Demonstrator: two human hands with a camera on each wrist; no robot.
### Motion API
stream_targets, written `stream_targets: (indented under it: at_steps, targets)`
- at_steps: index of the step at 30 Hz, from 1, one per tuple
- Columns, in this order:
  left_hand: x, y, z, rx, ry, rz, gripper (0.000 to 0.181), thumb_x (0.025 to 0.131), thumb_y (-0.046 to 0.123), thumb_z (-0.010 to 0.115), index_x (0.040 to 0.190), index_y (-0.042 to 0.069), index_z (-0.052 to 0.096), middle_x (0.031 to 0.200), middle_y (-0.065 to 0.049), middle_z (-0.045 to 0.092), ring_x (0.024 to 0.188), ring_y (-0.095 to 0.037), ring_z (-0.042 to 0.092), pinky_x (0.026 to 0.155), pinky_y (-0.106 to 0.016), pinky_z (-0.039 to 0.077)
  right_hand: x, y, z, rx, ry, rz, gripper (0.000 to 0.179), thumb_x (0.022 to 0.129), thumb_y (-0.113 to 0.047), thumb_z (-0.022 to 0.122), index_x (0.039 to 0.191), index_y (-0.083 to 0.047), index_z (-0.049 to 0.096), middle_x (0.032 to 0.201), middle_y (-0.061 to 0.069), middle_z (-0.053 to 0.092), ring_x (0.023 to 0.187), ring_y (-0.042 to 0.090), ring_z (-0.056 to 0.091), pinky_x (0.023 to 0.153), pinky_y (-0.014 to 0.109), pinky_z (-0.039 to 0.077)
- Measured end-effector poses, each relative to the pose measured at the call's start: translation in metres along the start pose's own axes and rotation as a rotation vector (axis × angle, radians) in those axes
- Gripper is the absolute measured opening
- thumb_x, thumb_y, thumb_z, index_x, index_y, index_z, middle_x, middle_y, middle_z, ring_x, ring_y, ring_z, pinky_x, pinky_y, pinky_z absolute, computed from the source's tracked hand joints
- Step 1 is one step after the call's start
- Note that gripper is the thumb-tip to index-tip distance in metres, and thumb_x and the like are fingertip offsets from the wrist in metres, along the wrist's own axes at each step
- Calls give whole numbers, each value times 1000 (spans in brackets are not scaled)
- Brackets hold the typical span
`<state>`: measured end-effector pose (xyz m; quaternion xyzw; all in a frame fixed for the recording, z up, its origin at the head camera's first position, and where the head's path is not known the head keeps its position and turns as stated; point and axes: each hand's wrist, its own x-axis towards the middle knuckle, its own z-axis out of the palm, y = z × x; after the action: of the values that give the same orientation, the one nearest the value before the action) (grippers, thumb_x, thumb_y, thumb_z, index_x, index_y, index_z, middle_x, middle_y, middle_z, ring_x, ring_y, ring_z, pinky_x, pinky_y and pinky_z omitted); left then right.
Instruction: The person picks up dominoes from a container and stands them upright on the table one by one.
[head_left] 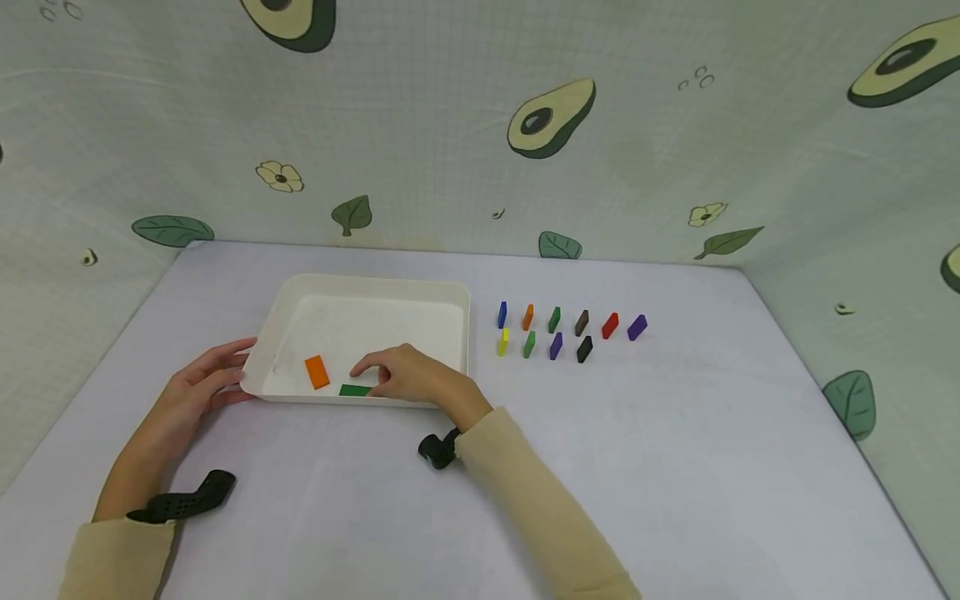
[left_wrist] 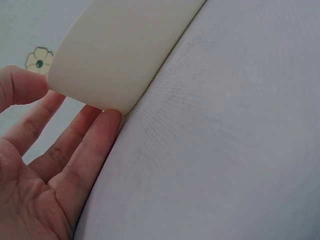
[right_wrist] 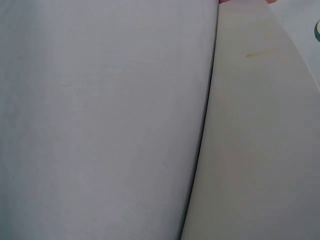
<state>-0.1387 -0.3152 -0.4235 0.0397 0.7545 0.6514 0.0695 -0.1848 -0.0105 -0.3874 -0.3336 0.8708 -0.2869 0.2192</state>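
A shallow white tray [head_left: 372, 306] stands on the table. Inside it an orange block [head_left: 317, 372] lies flat, and a green block [head_left: 354, 390] lies close to the front wall. My right hand [head_left: 408, 375] is over the tray's front part, index finger and thumb apart, the thumb beside the green block's right end. Part of that block may be hidden by the hand. At the tray's left front corner, my left hand [head_left: 197, 385] touches the wall with fairly straight fingers; in the left wrist view its fingertips [left_wrist: 111, 120] meet the tray's edge.
To the right of the tray, several small coloured blocks stand upright in two rows, among them a blue block [head_left: 502, 315], a yellow block [head_left: 503, 342], a red block [head_left: 611, 325] and a black block [head_left: 585, 349]. A patterned cloth [head_left: 420, 125] hangs behind the table.
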Motion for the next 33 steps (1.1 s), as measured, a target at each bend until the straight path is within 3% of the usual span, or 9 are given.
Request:
stream_targets:
  at_steps: [5,13,33]
  targets:
    - [0,0,0,2,10,-8,44,96,19,52,138,16,44,114,16,55,92,2,60,72,-15,53,2,-1,0,-6,-1,18,34,86,-17,66,120,-19,61,75,-2,55,67,5,47,60,11,40]
    - [0,0,0,-59,-22,35,42,96,13,50,137,14,45,115,13,56,93,1,61,72,-15,54,3,-3,1,31,22,81,29,88,-19,65,117,-15,61,78,-2,55,67,7,47,58,13,39]
    - [0,1,-1,-10,-7,4,43,96,17,51,138,17,44,115,15,54,92,3,60,72,-14,53,3,-8,3,14,55,179,25,85,-11,62,110,-9,56,78,-3,57,68,6,49,59,14,40]
